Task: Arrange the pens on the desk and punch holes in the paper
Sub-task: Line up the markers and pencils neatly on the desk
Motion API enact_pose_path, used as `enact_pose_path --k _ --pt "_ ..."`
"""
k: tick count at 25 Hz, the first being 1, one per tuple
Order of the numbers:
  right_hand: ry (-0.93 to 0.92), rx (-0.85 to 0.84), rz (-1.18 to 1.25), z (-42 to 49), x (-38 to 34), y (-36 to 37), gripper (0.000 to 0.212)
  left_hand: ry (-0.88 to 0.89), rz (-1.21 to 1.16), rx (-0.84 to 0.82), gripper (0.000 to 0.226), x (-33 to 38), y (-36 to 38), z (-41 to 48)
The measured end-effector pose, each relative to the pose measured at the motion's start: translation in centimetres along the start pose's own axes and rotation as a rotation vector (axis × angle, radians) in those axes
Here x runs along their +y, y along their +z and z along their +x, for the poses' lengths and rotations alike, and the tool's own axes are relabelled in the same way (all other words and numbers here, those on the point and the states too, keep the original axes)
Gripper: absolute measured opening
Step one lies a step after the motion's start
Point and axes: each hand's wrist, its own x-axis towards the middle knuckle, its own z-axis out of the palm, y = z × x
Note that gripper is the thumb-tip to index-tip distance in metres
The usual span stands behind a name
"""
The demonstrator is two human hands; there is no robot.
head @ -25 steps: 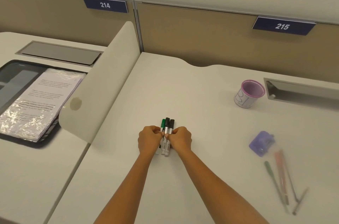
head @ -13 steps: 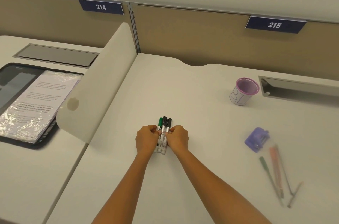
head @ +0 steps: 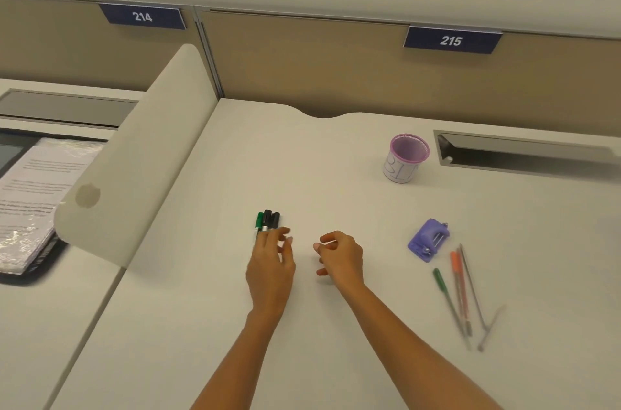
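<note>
Three markers [head: 267,220], one with a green cap and two with black caps, lie side by side on the white desk [head: 336,194]. My left hand [head: 270,261] hovers over their lower ends with relaxed fingers and covers the barrels. My right hand [head: 341,256] is off to the right of the markers, fingers loosely curled, holding nothing. A purple hole punch [head: 428,240] sits at the right. Several thin pens [head: 462,292] lie fanned out below it. A stack of paper [head: 37,194] in plastic wrap rests on the neighbouring desk at the left.
A purple-rimmed mesh pen cup [head: 405,157] stands at the back right beside a cable slot [head: 524,154]. A curved white divider [head: 134,154] separates the two desks. Beige partition panels with signs 214 and 215 close off the back.
Both hands have let go of the markers. My right hand has moved away to the right, and my left hand has opened above the markers, which stay grouped on the desk.
</note>
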Motion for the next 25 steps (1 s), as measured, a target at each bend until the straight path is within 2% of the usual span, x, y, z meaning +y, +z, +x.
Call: enact_pose_path --k 2,5,8,10,15,20,22,25 --pt "-0.016 0.043 -0.022 0.0 1.6 -3.3 0.016 -0.022 -0.02 -0.121 0.014 2.3 2.2 -2.2" --pt "-0.002 0.133 -0.099 0.5 4.8 -9.6 0.014 -0.041 0.061 -0.358 0.02 5.5 6.2 -5.8" --pt "0.071 0.19 -0.221 1.1 8.2 -16.3 0.015 0.017 0.2 -0.585 0.026 8.7 10.4 -9.4" --pt "0.088 0.229 -0.29 1.5 10.1 -19.4 0.016 0.059 0.269 -0.675 0.029 10.5 12.7 -11.2" --pt "0.087 0.192 -0.439 2.4 11.8 -22.0 0.02 0.07 0.396 -0.669 0.032 14.5 16.8 -13.4" --pt "0.088 0.08 -0.581 3.0 11.3 -22.2 0.024 -0.064 0.433 -0.636 0.022 16.4 18.2 -13.3" --pt "0.079 0.055 -0.572 2.9 11.1 -22.3 0.02 -0.109 0.405 -0.631 0.015 16.4 18.4 -13.1" --pt "0.027 0.019 -0.41 2.6 11.4 -22.9 0.012 -0.158 0.282 -0.586 0.012 15.9 17.8 -12.9"
